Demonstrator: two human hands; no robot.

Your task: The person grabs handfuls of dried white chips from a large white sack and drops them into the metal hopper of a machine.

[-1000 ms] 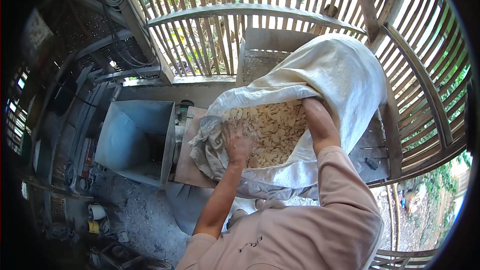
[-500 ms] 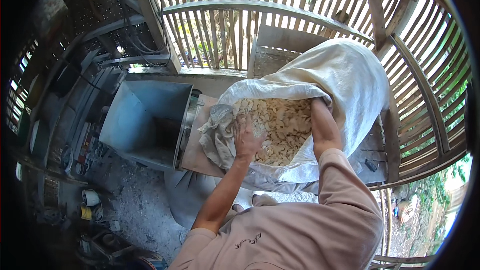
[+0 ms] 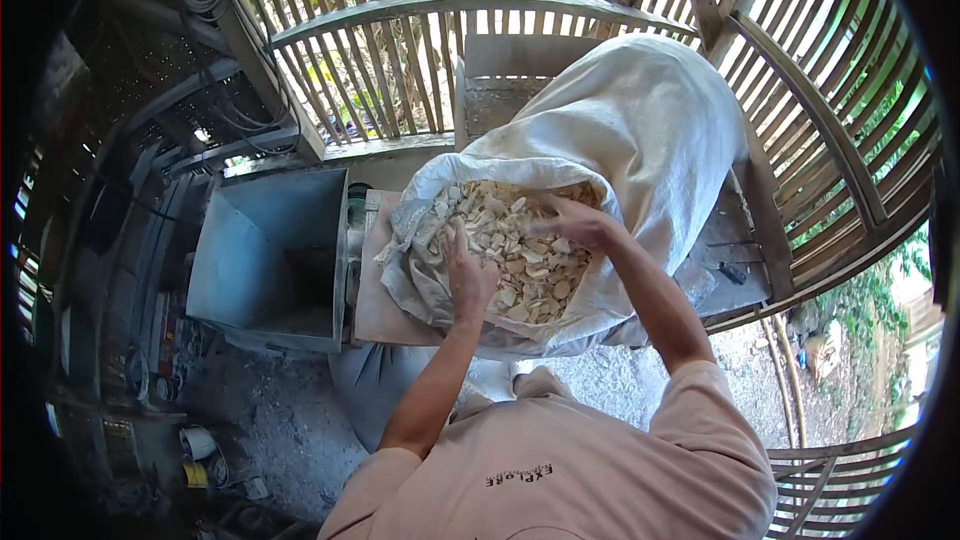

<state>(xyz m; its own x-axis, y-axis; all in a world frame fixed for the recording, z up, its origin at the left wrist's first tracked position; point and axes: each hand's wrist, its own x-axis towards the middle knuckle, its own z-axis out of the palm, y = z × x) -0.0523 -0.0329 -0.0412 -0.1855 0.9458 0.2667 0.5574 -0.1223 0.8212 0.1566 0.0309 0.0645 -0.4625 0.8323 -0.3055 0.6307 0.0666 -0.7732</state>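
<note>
A large white woven sack (image 3: pixel 655 130) lies on its side on a wooden bench, its mouth facing me. Pale, dry, flat chips (image 3: pixel 515 285) fill the opening. My left hand (image 3: pixel 470 280) rests at the left part of the mouth, fingers stretched over the chips beside the folded grey rim. Over the chips at the right part of the mouth is my right hand (image 3: pixel 575 222). Its fingers are smeared by motion, so I cannot make out whether they hold chips.
Left of the sack stands a square metal hopper (image 3: pixel 268 255) with sloping walls. A wooden board (image 3: pixel 375 285) lies between them. A slatted wall (image 3: pixel 400 70) runs behind the bench. Coiled cables (image 3: pixel 215 0) hang from a post, and a small dark object (image 3: pixel 733 272) lies on the bench's right end.
My right hand has come out from deep inside the sack's right side and moved left over the chips. Chips have shifted toward the mouth. My left hand stays near the rim.
</note>
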